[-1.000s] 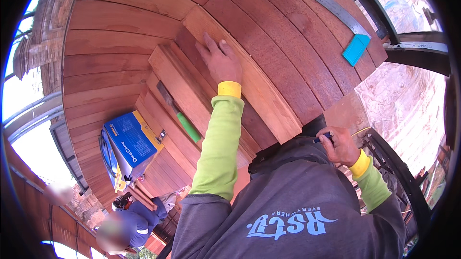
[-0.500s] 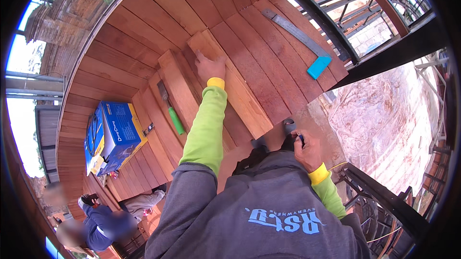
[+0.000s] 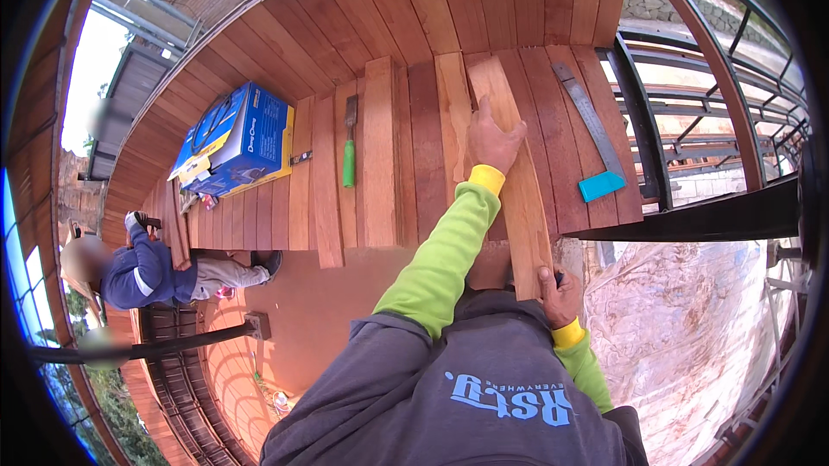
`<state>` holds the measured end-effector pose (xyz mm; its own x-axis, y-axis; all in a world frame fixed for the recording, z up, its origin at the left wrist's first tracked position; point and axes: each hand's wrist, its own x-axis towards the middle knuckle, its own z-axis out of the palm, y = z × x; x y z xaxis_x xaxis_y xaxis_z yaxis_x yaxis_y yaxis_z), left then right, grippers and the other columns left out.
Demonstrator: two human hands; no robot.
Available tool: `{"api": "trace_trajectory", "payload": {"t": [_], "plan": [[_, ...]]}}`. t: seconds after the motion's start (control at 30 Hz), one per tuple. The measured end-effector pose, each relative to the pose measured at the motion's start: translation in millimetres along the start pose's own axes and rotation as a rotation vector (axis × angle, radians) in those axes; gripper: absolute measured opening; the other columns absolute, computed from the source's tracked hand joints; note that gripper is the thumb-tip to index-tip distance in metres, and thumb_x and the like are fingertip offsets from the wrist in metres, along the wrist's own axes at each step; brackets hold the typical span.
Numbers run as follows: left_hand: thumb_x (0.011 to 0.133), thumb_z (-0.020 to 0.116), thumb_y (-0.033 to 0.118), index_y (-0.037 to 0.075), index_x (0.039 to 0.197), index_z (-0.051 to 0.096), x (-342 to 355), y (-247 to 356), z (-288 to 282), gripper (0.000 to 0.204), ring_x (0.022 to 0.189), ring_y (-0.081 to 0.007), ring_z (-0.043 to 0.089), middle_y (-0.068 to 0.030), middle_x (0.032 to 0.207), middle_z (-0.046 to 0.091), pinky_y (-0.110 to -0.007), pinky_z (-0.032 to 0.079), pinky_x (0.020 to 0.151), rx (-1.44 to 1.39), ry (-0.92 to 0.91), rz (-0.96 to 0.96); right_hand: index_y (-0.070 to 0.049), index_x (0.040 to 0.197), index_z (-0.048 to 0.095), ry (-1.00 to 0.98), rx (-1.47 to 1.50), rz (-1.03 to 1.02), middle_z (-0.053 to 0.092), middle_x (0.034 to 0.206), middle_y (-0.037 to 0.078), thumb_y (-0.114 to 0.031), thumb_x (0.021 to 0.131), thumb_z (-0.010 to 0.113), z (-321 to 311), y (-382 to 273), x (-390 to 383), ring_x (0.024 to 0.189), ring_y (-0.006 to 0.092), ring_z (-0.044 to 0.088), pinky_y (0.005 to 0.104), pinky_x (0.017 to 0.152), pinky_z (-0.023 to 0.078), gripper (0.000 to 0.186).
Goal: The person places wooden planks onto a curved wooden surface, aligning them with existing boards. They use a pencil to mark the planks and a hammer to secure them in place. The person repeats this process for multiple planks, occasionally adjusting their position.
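Note:
A loose wooden plank (image 3: 523, 220) lies at a slant, its near end reaching past the bench edge toward my body. My left hand (image 3: 498, 139) grips its upper half, with fingers spread over the face and edges. At the near end, my right hand (image 3: 562, 296) is closed on the plank, thumb on top. A small dark object in that hand is mostly hidden. Left of the plank lies a lighter board (image 3: 452, 103), partly under my left hand. To the right rests a try square (image 3: 594, 133) with a turquoise stock and steel blade.
A green-handled chisel (image 3: 350, 155) and a thick timber piece (image 3: 381, 155) lie on the wooden bench (image 3: 426, 172). A blue box (image 3: 246, 138) stands further left. One person (image 3: 155, 263) sits at far left. A black metal railing (image 3: 641, 120) bounds the right side.
The plank under my left hand has been lifted and shifted right, uncovering the lighter board. My right hand has come onto its near end. The view has turned.

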<state>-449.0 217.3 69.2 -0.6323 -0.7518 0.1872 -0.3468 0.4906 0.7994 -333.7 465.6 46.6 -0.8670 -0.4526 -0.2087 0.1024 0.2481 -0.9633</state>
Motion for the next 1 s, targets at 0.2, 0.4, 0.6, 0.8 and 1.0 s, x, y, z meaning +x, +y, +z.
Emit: {"api": "trace_trajectory", "payload": {"t": [0.2, 0.4, 0.6, 0.8, 1.0], "plan": [[0.075, 0.071, 0.036, -0.003, 0.125, 0.045, -83, -40, -28, 0.068, 0.107, -0.0391, 0.048, -0.0236, 0.115, 0.051, -0.045, 0.042, 0.09, 0.284, 0.067, 0.161, -0.007, 0.083, 0.059, 0.018, 0.316, 0.184, 0.05, 0.063, -0.005, -0.034, 0.092, 0.059, -19, 33, 15, 0.049, 0.0043, 0.044, 0.0209, 0.04, 0.036, 0.029], [0.067, 0.076, 0.048, -0.002, 0.126, 0.039, -137, -33, -74, 0.086, 0.105, -0.0363, 0.046, -0.0182, 0.109, 0.048, -0.048, 0.042, 0.086, 0.611, -0.033, -0.213, -0.01, 0.086, 0.055, -0.222, 0.408, 0.364, 0.054, 0.068, -0.001, -0.037, 0.092, 0.057, -24, 57, 31, 0.049, 0.0068, 0.046, 0.0227, 0.038, 0.034, 0.028], [0.059, 0.08, 0.05, -0.004, 0.12, 0.043, -138, -57, -69, 0.089, 0.106, -0.0372, 0.049, -0.0206, 0.109, 0.051, -0.046, 0.045, 0.088, 0.589, -0.092, -0.398, -0.009, 0.087, 0.056, -0.309, 0.349, 0.343, 0.053, 0.067, -0.001, -0.038, 0.095, 0.051, -21, 69, 48, 0.045, 0.0079, 0.043, 0.0221, 0.036, 0.031, 0.03], [0.056, 0.078, 0.037, -0.009, 0.104, 0.056, -125, -43, -81, 0.069, 0.1, -0.0359, 0.057, -0.0254, 0.103, 0.06, -0.041, 0.048, 0.086, 0.507, -0.116, -0.446, -0.008, 0.083, 0.056, -0.268, 0.346, 0.372, 0.05, 0.062, -0.001, -0.039, 0.095, 0.05, -34, 73, 52, 0.042, 0.007, 0.039, 0.022, 0.036, 0.028, 0.034], [0.058, 0.077, 0.029, -0.012, 0.096, 0.059, -116, -53, -95, 0.058, 0.082, -0.0308, 0.066, -0.0236, 0.088, 0.066, -0.037, 0.052, 0.074, 0.03, -0.009, -0.476, -0.006, 0.077, 0.055, -0.265, 0.443, 0.376, 0.045, 0.054, -0.001, -0.037, 0.096, 0.048, -46, 77, 53, 0.035, 0.0048, 0.031, 0.0222, 0.034, 0.023, 0.038]]}}
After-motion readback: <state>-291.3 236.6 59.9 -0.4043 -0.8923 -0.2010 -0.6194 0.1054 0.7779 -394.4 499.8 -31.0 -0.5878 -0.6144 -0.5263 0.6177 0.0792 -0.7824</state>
